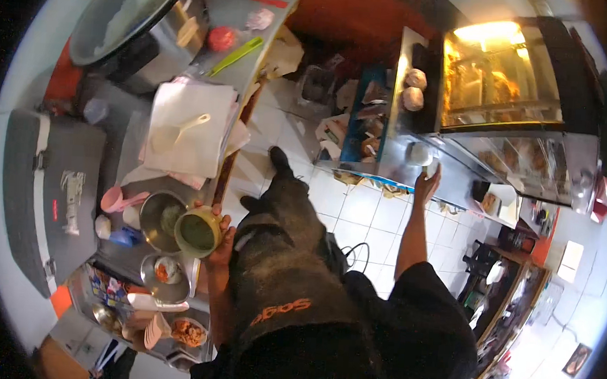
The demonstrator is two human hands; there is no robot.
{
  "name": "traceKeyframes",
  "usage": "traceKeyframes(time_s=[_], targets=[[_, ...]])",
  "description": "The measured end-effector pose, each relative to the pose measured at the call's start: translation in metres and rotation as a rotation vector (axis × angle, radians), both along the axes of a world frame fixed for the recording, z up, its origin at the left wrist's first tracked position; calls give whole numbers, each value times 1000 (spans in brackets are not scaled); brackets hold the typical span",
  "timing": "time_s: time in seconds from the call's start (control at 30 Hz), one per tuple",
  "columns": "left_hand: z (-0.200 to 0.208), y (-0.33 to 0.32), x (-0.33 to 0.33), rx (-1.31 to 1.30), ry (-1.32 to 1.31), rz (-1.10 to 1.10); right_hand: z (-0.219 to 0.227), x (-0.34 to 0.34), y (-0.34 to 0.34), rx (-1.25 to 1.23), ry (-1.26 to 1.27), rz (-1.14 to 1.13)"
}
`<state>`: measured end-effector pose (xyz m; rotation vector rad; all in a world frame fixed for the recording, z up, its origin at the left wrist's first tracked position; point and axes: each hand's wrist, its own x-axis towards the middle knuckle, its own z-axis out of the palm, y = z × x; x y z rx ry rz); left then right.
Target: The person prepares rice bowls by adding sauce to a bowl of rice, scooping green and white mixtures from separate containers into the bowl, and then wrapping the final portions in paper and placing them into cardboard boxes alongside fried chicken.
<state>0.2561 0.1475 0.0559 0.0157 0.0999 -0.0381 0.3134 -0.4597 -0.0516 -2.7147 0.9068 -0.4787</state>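
My left hand (222, 243) grips a yellowish bowl (184, 243) by its side, with something green inside. The bowl is held over the edge of the left counter, beside a larger steel bowl (150, 223) that has a pale green smear in it. Out to the right, my right hand (425, 186) reaches over a steel counter (398, 143). Its fingers are closed around a small pale thing, too blurred to name, close to a round white object (418, 153). Below the steel bowl, a second metal bowl (162, 278) contains something white and orange.
White sheets (185, 130) with a pale spoon (182, 128) lie on the left counter, below a large pot (129, 22). A lit glass food warmer (501, 80) stands at the right. Wrapped round items (414, 88) rest beside it. Between the counters runs a tiled floor (361, 210).
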Motion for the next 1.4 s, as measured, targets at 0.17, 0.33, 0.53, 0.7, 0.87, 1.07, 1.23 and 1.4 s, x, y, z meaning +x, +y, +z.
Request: traceKeyframes(time_s=[0.17, 0.33, 0.53, 0.7, 0.87, 1.07, 1.23, 1.4], targets=[[-15, 8, 7, -49, -17, -171, -72, -11, -184, 40, 31, 235], [19, 6, 25, -135, -14, -287, -87, -29, -144, -11, 132, -62], [15, 4, 10, 18, -152, -211, 0, -25, 113, 493, -291, 545], [-18, -32, 7, 99, 72, -226, 189, 2, 380, 492, -91, 1577], [-5, -48, -14, 665, -60, -205, 205, 26, 420, 371, 1, 2015], [-5, -61, -1, 369, 162, 100, 208, 10, 454, 400, 60, 1609], [-19, -63, 10, 495, 279, 135, 198, -8, 467, 475, 18, 1221], [-48, -93, 19, 118, 16, -28, 208, -1, 409, 411, 85, 1333]])
